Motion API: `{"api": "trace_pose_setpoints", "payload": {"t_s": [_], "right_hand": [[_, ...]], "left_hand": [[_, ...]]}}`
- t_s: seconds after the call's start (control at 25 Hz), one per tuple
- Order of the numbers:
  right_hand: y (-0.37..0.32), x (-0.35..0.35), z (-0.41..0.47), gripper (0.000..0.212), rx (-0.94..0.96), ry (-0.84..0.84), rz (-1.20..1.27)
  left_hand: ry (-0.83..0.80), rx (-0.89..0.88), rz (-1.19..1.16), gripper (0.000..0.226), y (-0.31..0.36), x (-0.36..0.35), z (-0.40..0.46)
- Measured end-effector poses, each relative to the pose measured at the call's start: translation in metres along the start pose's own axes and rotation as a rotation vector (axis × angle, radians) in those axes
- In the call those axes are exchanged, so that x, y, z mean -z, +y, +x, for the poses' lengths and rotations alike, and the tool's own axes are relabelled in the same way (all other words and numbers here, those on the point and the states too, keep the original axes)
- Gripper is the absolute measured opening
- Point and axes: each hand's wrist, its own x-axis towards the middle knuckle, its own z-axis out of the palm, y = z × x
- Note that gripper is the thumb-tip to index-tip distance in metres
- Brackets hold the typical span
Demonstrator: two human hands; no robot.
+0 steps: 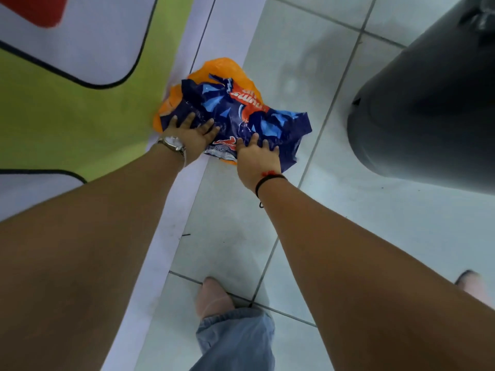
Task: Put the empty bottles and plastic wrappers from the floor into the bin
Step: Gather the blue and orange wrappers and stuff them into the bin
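Observation:
A crumpled dark blue plastic wrapper [235,113] with red and light blue print lies on the floor on top of an orange plastic bag [227,66]. My left hand [191,132], a watch on its wrist, presses flat on the wrapper's left part with fingers spread. On the wrapper's near edge my right hand [257,159] rests the same way, fingers apart, a black and red band at the wrist. Neither hand has closed around the plastic. A dark grey bin [428,108] stands at the right, close to the wrapper.
White floor tiles [334,210] run under the wrappers. A green, white and red floor mat [67,108] covers the left side, its pale border beside the wrapper. My foot [211,295] and jeans leg stand at the bottom centre; another foot [468,279] shows at the right.

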Motion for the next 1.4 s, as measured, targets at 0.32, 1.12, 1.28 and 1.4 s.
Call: {"api": "trace_pose_setpoints", "payload": {"t_s": [0.32,1.12,1.28,1.4], "right_hand": [[0.010,0.136,-0.076,0.047,0.107,0.213,-0.281],[0.248,0.235,-0.255,0.064,-0.139,0.288,-0.016],[0.283,0.196,-0.226,0.057,-0.069,0.081,0.031],[0.298,0.175,-0.195,0.060,-0.052,-0.047,-0.031]], "left_hand": [[0.211,0.138,-0.297,0.065,0.014,0.094,-0.097],[0.507,-0.168,0.125,0.068,0.193,0.323,-0.166],[0.309,-0.178,0.123,0.077,0.230,0.299,-0.125],[0.187,-0.110,0.188,0.098,0.248,0.277,-0.091]]}}
